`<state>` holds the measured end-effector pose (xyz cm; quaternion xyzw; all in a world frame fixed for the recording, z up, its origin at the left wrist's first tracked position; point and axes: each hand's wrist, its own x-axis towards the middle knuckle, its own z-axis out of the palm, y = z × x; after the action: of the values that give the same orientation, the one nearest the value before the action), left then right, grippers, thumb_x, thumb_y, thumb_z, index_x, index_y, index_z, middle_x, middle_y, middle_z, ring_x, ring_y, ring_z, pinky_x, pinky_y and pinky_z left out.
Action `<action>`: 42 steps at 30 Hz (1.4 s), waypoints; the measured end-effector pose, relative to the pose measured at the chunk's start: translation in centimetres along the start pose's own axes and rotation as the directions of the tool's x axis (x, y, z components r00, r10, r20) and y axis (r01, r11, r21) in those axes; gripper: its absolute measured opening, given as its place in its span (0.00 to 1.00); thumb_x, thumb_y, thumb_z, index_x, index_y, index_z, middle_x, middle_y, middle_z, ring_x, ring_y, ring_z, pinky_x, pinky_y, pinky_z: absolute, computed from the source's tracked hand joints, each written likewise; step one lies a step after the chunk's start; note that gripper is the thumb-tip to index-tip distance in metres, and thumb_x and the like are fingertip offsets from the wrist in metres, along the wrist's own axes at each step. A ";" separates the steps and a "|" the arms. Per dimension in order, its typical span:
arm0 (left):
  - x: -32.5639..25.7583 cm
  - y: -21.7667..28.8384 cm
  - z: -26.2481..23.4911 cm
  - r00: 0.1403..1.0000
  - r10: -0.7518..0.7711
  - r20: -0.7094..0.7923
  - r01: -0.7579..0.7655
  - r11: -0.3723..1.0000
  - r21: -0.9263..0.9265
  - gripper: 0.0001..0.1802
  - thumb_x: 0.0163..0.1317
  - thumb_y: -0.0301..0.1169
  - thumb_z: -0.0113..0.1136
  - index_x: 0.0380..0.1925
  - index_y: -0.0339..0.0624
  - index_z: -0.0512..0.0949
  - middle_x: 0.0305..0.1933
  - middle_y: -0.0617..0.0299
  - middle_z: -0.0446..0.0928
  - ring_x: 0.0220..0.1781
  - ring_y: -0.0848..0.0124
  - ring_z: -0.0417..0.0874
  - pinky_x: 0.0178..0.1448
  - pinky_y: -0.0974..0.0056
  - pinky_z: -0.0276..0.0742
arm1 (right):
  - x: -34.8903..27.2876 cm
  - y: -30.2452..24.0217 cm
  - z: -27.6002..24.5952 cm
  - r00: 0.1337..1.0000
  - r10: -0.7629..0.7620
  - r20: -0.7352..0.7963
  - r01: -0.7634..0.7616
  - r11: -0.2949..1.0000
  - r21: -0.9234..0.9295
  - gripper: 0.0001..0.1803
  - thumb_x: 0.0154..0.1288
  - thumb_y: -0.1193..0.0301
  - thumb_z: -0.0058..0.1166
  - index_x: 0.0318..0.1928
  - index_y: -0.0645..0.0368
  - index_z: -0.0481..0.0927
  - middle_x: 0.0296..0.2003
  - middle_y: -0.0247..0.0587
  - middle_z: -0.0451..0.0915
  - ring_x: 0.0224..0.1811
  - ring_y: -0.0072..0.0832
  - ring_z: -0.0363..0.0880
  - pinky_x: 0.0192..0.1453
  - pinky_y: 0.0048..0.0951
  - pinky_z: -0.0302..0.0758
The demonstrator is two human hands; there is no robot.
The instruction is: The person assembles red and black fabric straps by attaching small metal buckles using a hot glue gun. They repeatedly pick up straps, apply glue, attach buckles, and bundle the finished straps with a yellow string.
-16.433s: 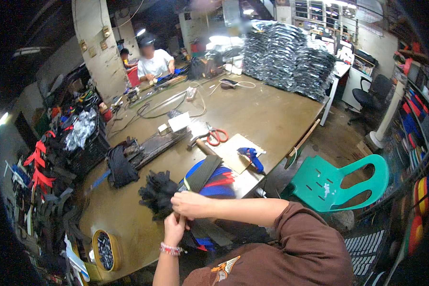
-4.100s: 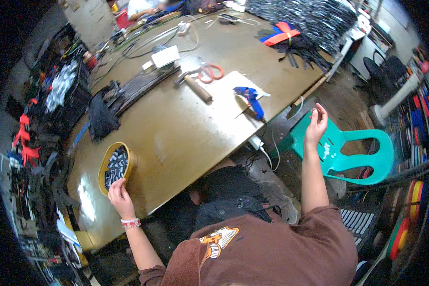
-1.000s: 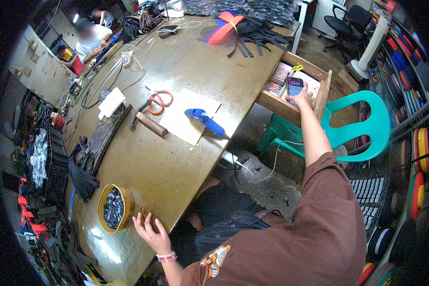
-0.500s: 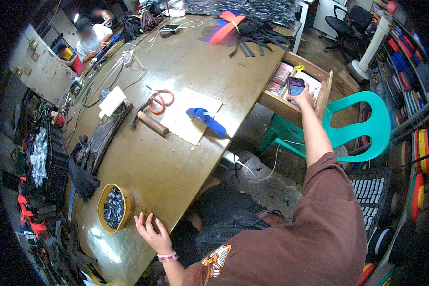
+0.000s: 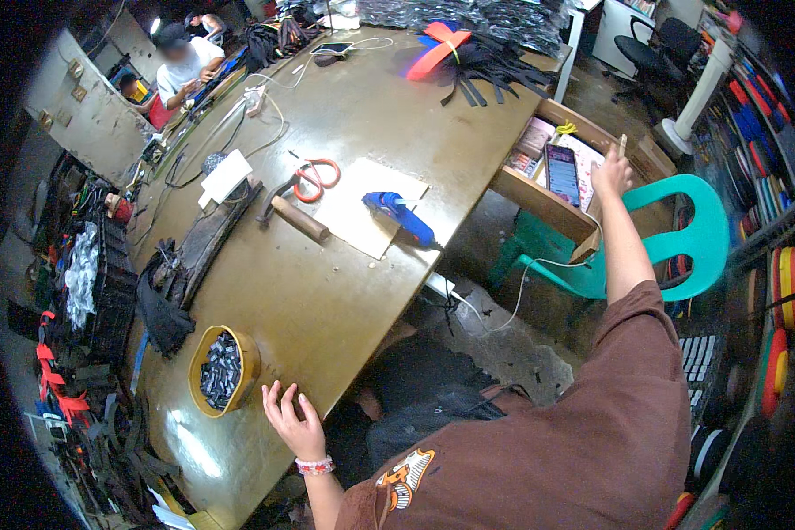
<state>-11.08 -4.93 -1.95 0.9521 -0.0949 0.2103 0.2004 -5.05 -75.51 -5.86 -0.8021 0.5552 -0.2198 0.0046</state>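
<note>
My right hand is closed over the front board of an open wooden drawer at the table's right side. Inside the drawer lies a phone with its screen lit, apart from my fingers. At the near edge of the table, my left hand rests with its fingers spread, holding nothing. Just left of it stands a yellow tub of small dark pieces.
A blue glue gun lies on a pale sheet, beside a hammer and orange-handled scissors. Black strips are bundled at the far end. A green plastic chair stands by the drawer. Someone sits far left.
My right hand has let go of the phone, leaving it in the drawer, and moved right onto the drawer's front board. My left hand stays by the tub.
</note>
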 end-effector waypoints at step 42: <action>0.2 0.5 0.1 0.998 -0.054 0.029 0.053 0.998 0.034 0.10 0.61 0.25 0.53 0.41 0.35 0.76 0.59 0.50 0.68 0.68 0.49 0.62 0.70 0.47 0.56 | -5.7 -4.9 0.3 0.983 -0.117 -0.138 0.169 0.865 0.472 0.65 0.33 0.67 0.75 0.70 0.58 0.45 0.52 0.59 0.57 0.55 0.53 0.66 0.63 0.44 0.68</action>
<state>-11.01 -5.44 -1.73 0.9607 -0.0687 0.1919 0.1885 -2.22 -68.67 -6.88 -0.8020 0.4214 -0.3925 0.1584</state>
